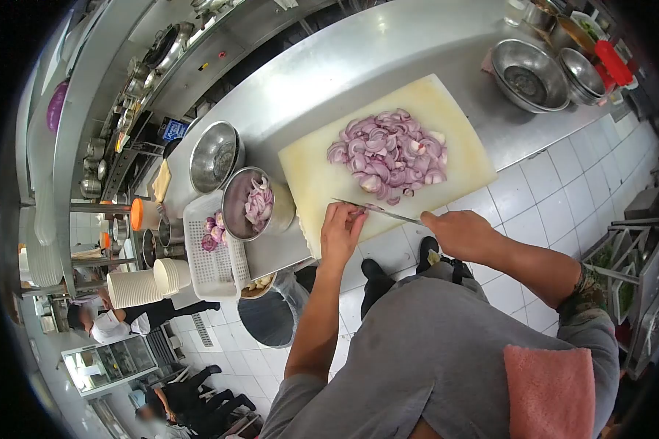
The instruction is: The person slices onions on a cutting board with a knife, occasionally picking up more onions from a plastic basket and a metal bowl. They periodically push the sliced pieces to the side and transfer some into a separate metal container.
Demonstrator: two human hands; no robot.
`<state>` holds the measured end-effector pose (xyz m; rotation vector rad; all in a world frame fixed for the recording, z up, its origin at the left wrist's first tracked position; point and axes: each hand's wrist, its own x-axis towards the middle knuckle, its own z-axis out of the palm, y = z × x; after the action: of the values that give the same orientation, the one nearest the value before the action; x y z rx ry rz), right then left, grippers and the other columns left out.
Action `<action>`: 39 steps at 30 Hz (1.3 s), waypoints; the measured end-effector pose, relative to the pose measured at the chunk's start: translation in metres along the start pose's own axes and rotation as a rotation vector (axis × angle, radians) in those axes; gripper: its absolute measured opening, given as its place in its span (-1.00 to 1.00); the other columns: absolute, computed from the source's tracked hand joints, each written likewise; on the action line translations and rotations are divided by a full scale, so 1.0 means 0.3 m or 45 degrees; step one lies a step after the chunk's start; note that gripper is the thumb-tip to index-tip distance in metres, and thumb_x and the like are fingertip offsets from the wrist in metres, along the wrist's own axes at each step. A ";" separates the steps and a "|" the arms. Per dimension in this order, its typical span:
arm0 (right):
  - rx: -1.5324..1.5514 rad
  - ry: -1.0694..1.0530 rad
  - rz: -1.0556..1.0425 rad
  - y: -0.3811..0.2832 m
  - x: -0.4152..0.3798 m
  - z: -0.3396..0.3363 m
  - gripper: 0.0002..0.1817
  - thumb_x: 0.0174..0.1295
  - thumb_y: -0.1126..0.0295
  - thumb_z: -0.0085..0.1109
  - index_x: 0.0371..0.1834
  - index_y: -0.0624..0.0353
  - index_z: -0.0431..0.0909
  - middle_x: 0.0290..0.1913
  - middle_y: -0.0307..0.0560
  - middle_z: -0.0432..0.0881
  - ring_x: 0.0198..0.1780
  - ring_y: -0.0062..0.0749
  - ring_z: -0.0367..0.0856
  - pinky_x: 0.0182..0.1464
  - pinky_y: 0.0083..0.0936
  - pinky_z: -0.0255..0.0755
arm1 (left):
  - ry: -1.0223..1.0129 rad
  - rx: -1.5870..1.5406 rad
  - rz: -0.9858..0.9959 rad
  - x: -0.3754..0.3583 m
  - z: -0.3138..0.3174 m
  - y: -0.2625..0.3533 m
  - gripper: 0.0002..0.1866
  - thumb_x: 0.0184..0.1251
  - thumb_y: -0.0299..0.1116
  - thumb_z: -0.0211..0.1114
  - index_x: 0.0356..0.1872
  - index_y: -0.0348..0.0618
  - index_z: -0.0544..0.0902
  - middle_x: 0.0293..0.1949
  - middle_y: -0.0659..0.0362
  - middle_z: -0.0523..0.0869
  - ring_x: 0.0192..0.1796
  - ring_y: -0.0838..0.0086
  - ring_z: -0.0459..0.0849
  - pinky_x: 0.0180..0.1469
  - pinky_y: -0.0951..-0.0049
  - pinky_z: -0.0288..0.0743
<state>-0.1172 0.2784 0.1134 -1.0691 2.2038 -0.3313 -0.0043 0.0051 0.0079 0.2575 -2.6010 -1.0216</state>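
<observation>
My right hand is closed round the handle of a kitchen knife, whose blade points left across the near edge of a pale cutting board. At the blade's far part, my left hand has its fingers bent together on a small piece of red onion, mostly covered by the fingers and blade. Beyond the knife, a heap of sliced red onion lies on the board.
Left of the board stand a metal pot with onion pieces, a white basket with whole onions and a steel bowl. More steel bowls sit at the right. A lined bin is below; other people are at far left.
</observation>
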 end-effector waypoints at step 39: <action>0.088 0.151 -0.163 -0.023 0.110 0.056 -0.64 0.38 0.51 -0.04 0.22 0.31 0.45 -0.20 0.24 0.76 -0.09 0.18 0.78 -0.06 0.08 0.60 | 0.054 -0.086 0.136 0.001 -0.020 -0.020 -0.88 0.41 -0.63 0.35 -0.09 -0.32 0.68 -0.11 -0.05 0.70 -0.19 0.15 0.77 -0.12 0.28 0.69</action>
<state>-0.1169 0.2496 0.0894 -1.1828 2.2148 -0.5361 -0.0020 -0.0030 0.0080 0.1212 -2.5076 -1.0527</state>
